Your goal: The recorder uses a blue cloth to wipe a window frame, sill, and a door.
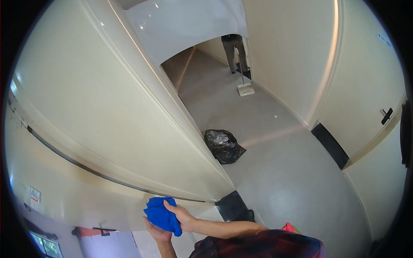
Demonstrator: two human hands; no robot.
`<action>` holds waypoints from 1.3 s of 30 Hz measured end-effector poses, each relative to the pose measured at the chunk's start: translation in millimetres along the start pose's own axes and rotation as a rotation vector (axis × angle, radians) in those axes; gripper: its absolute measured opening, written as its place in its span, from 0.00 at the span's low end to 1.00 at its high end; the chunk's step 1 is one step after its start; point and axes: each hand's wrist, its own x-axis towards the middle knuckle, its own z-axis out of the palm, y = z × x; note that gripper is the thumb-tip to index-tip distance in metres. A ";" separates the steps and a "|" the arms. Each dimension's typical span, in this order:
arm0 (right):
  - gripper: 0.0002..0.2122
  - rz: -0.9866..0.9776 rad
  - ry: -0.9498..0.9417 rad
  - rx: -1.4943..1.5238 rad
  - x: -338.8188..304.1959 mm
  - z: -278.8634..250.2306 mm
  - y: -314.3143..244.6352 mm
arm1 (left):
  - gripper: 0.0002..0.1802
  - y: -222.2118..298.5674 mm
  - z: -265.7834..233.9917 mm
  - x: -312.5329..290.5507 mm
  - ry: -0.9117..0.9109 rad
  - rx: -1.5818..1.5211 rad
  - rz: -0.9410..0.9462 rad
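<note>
A folded blue cloth (161, 213) is held between my two hands at the lower left, close to the cream wall panel. Beneath and along its near edge, my left hand (159, 233) supports it with the fingers partly hidden. My right hand (183, 218) grips the cloth from the right, its thumb lying on top. The cloth is bunched in layers, and one corner hangs down beside the right wrist.
A black garbage bag (224, 147) sits on the grey floor (275, 180) against the left wall. Further down the corridor, a person (234, 49) stands by a long-handled white dustpan (245, 89). At right is a door with a black handle (386, 116).
</note>
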 end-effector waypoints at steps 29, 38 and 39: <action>0.29 0.184 0.053 -0.146 -0.9 -22.4 -4.8 | 0.20 4.2 -19.2 16.3 0.097 0.144 0.161; 0.27 -0.005 0.034 -0.216 -20.8 4.4 -19.5 | 0.21 3.0 -72.1 40.4 0.222 0.065 0.124; 0.27 -0.010 0.038 -0.215 -28.5 16.3 -30.2 | 0.21 -1.8 -65.7 41.6 0.220 0.065 0.117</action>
